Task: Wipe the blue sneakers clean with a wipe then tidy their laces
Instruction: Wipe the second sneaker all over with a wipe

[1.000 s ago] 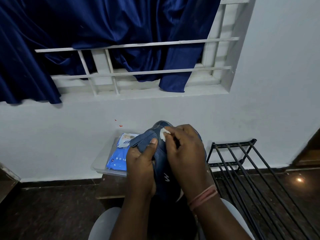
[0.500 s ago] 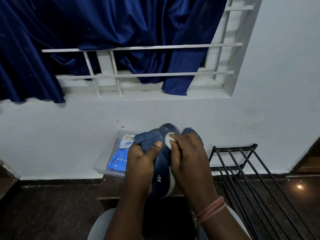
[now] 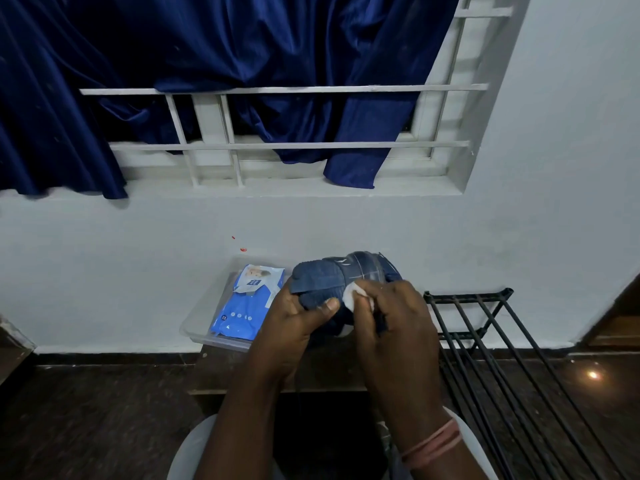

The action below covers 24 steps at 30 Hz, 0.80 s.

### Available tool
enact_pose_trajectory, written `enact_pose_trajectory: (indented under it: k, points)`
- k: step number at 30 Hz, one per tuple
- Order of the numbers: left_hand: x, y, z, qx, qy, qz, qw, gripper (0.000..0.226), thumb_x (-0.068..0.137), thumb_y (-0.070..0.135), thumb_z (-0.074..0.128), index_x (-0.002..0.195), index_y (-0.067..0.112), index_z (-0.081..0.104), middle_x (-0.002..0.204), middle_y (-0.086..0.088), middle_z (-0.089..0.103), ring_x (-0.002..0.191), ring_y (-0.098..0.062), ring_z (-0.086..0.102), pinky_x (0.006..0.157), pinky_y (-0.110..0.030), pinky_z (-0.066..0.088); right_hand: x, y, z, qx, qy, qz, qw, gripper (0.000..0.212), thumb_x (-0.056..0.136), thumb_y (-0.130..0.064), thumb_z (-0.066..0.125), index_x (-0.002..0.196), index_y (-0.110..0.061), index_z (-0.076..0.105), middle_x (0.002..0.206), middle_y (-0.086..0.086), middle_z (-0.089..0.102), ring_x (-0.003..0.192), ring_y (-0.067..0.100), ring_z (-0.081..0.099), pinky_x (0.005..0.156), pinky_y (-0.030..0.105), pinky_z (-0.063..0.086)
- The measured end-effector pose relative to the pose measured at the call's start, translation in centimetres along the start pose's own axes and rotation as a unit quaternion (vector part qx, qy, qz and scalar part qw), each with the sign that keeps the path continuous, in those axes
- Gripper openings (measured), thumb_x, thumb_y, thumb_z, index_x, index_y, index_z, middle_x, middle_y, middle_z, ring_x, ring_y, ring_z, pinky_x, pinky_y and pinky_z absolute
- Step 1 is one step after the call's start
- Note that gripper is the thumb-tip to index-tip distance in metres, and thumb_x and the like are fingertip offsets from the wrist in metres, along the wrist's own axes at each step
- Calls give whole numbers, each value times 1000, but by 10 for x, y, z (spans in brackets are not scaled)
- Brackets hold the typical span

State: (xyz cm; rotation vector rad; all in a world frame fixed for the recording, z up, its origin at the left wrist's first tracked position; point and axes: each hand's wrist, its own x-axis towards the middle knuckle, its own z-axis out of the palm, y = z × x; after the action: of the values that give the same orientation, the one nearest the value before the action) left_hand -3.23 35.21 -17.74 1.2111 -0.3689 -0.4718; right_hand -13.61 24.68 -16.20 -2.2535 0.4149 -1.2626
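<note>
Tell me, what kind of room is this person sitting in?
Probably a room in a home, maybe near the entrance. A barred window with a dark blue curtain sits in a white wall, and a black wire rack, perhaps for shoes, stands beside the person cleaning a blue sneaker.

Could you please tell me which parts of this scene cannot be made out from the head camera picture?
- Blue sneaker: its lower half and laces are hidden behind the left hand and right hand.
- Wipe: mostly covered by the right hand's fingers; only a white corner shows.
- Second sneaker: none can be told apart.
- Wipes packet: print too small to read.
- Black rack: cut off by the lower edge.
</note>
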Motion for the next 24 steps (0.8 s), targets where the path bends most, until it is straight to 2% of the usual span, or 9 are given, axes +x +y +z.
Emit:
enact_pose_trajectory:
  k: [3,6,8,10,14,18,19,22,24]
  points:
    - [-2,-8,-9,6,-6,-14,1000,69,71,11,85,135,8,58,128,-23,68,123,-43,63,109,-67,42,-20,9,3,-16,-46,-7,999,15,94,-14,66,107,-21,71,95,-5,58,89,14,56,73,35,52]
    - [-9,-12,-18,-2,1,-42,999,61,74,11,81,132,9,61,126,-20,70,120,-40,65,110,-63,44,-37,14,4,-28,-66,-31,997,22,89,-9,71,109,-20,70,95,-3,57,88,16,54,73,35,49]
    - [-15,-9,-16,-49,-13,-67,996,57,82,27,79,133,6,63,130,-21,68,123,-41,63,112,-61,42,-42,17,3,-45,-57,-51,996,23,86,-7,73,108,-16,72,95,0,54,88,18,51,72,36,47]
    - [-13,-5,-9,-68,20,-92,993,56,87,45,76,127,7,69,127,-21,70,120,-39,66,110,-56,46,-44,17,2,-65,-46,-70,994,22,85,-8,74,106,-15,72,98,1,52,90,20,48,74,36,45]
    - [-10,-5,7,81,85,-82,990,69,69,68,78,115,17,74,110,-7,78,102,-26,75,98,-49,56,-47,13,3,-95,-30,-87,991,20,93,-13,61,109,-14,71,109,3,54,98,26,50,83,40,45]
    - [-15,-15,10,128,61,-81,987,14,92,40,71,101,28,70,96,12,76,85,2,72,73,-16,55,-22,13,-3,-139,-51,-32,988,21,90,-15,59,105,-20,72,108,0,58,99,23,45,83,35,36]
    - [-17,-15,10,123,54,-80,988,8,94,32,70,100,27,72,94,11,77,87,0,73,74,-16,55,-16,14,-5,-150,-75,-15,986,18,89,-14,62,101,-22,72,105,-2,58,97,22,44,81,34,35]
    - [-21,-13,7,102,76,-78,989,16,94,21,68,105,14,76,98,-3,80,97,-22,76,86,-36,58,-15,13,-8,-131,-136,-4,982,10,91,-17,65,92,-24,72,99,-4,59,92,20,44,80,40,44]
    - [-20,-13,2,100,98,-87,986,15,94,20,66,100,12,77,95,-8,80,93,-27,75,78,-36,59,-24,10,-10,-102,-157,-6,982,9,90,-17,68,91,-25,73,96,-5,58,92,19,46,78,39,46]
